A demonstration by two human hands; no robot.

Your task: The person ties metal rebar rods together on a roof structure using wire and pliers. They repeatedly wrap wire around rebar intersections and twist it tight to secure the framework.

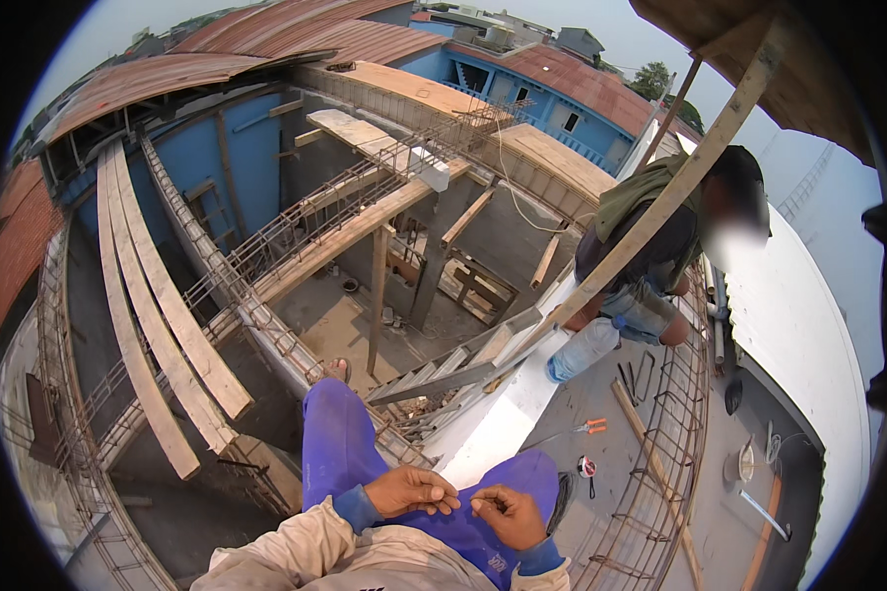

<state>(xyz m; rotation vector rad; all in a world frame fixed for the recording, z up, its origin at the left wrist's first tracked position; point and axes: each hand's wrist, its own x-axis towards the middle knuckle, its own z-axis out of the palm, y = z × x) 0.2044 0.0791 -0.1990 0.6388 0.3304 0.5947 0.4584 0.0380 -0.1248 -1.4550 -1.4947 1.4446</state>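
My left hand [411, 491] is over my lap, its thumb and fingers pinched together. Close beside it, my right hand [509, 515] is also pinched, its fingertips turned toward the left ones. Whatever they may hold is too small to make out. Both hands are just above my purple trousers [340, 448]. To the right of my knee, a bundle of dark wire [562, 500] lies partly hidden by my leg. Farther right on the grey slab are an orange-handled hand tool [591, 426] and a small red-and-white round item [586, 467].
A rebar cage [650, 492] runs along the right. Another person [650, 217] crouches ahead behind a slanted timber [680, 187], near a large clear water bottle [583, 352]. A deep open drop with a wooden ladder [453, 372] lies ahead-left; long planks [158, 305] span the left.
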